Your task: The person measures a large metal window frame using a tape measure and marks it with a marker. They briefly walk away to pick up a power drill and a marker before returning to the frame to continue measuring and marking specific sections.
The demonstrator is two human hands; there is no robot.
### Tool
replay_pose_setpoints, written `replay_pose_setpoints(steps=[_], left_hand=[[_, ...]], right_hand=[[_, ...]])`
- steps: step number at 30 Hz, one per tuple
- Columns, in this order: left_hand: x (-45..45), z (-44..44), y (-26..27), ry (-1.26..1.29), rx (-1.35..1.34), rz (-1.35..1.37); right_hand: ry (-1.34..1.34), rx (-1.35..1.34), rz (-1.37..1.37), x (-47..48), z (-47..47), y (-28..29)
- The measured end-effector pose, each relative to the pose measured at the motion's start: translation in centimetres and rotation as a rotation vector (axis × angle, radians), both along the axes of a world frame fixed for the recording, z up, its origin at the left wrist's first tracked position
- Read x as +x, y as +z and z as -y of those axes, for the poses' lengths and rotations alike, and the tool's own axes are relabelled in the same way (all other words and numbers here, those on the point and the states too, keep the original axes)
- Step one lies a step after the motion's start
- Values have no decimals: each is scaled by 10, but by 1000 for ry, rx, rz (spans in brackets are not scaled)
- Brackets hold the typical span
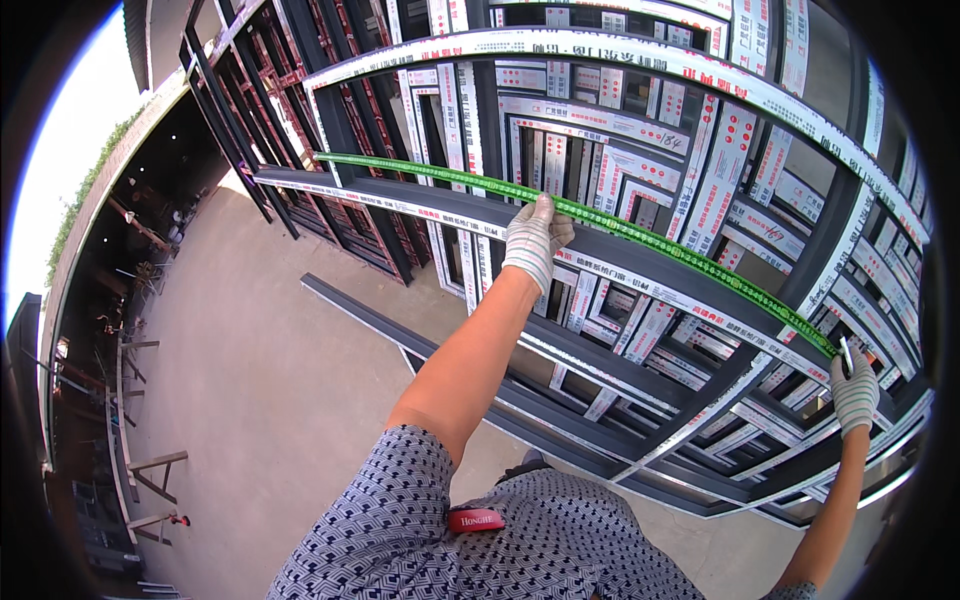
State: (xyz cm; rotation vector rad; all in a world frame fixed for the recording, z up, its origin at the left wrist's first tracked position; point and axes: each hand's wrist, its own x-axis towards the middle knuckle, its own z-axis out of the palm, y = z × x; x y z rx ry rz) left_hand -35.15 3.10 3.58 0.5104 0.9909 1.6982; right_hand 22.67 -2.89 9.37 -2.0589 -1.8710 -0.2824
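A green tape measure blade (660, 244) stretches along a dark grey metal bar of a large window or door frame (694, 287), whose faces carry printed white protective film. My left hand (534, 240), in a striped knit glove, pinches the blade near its middle, thumb in front. At the blade's right end my gloved right hand (855, 390) is closed around a slim white object (847, 356), too small to identify. The blade meets that hand, but the exact hold is hidden. Its far left end lies by an upright of the frame.
More film-wrapped frames (585, 112) stand stacked behind. Dark frames with reddish wrapping (300, 97) lean at the far left. A long dark profile (367, 315) sits low before the stack. Wooden trestles (157, 461) stand left on the concrete floor (247, 390). A red lettered item (476, 520) is at my waist.
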Motion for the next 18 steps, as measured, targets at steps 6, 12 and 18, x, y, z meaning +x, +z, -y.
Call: replay_pose_setpoints(steps=[6, 12, 18], left_hand=[[-31, -31, 55, -19, 192, 42], [-29, -47, 101, -49, 198, -37], [-15, -57, 121, -82, 251, -5]], right_hand=[[-48, 24, -95, -7, -30, 38], [-32, 145, 34, 22, -51, 73], [114, 184, -56, 52, -72, 92]])
